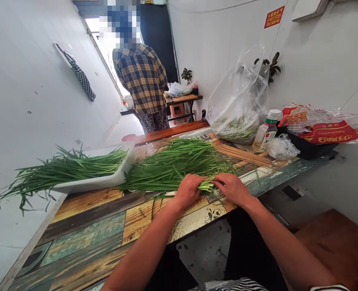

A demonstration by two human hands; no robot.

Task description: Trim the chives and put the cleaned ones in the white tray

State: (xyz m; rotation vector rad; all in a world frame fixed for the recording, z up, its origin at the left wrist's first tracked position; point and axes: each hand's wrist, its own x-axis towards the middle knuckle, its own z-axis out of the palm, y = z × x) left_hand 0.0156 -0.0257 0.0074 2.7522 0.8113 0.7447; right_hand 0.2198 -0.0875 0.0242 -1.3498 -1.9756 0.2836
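Pinching chives (205,186) (probably garlic chives) between left hand (188,192) and right hand (231,188).

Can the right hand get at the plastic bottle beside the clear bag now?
Probably yes. The right hand would have to release the chive bunch it pinches with the left hand, but the plastic bottle stands ahead, with the loose chive pile off to the left, not between.

From here I see my left hand (187,191) and my right hand (231,188) holding together a small bunch of garlic chives (206,186), at the edge of a bigger pile (172,165) on the table (84,238). Just beside the pile, more chives (75,169) lie in a white tray (87,186). Farther along the table, a clear plastic bag (236,101) with greens inside stands near a bottle (266,131). A person in a plaid shirt (140,79) stands well apart, with the back to me.
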